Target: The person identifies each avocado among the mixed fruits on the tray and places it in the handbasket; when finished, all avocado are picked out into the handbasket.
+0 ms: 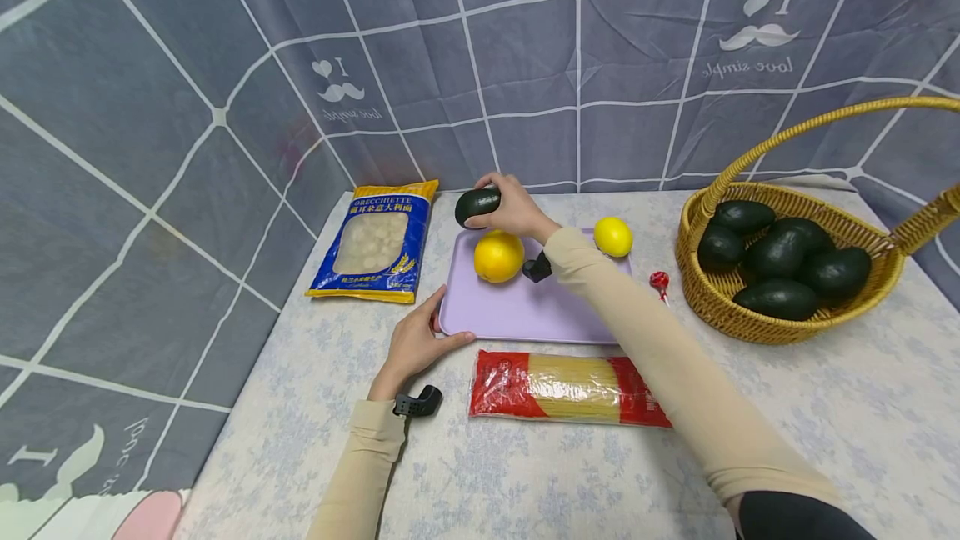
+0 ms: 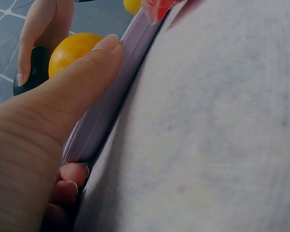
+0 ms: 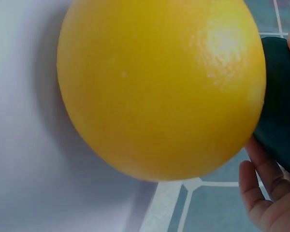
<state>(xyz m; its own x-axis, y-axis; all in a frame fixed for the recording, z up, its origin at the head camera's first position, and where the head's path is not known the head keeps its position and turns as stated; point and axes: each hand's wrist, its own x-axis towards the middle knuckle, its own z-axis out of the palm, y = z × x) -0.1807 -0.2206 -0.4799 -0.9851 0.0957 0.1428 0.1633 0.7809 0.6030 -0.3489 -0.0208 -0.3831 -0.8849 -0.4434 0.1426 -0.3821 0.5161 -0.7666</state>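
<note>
My right hand (image 1: 516, 208) grips a dark green avocado (image 1: 472, 208) above the far left part of a lilac tray (image 1: 525, 317). An orange (image 1: 498, 257) sits in the tray, just below that hand. In the right wrist view the orange (image 3: 159, 92) fills the middle, and part of the avocado (image 3: 281, 108) shows behind it. My left hand (image 1: 418, 342) holds the tray's near left corner. Its thumb (image 2: 89, 70) lies along the front rim and its fingertips (image 2: 73, 171) curl at the corner. A lemon (image 1: 612, 237) is at the tray's far right.
Left of the tray lies a blue and yellow bag of orecchiette (image 1: 372, 242). A red pack of spaghetti (image 1: 573, 387) lies in front, partly under my right sleeve. To the right are a red-wrapped lollipop (image 1: 659, 280) and a wicker basket (image 1: 693, 290) with several avocados (image 1: 780, 248).
</note>
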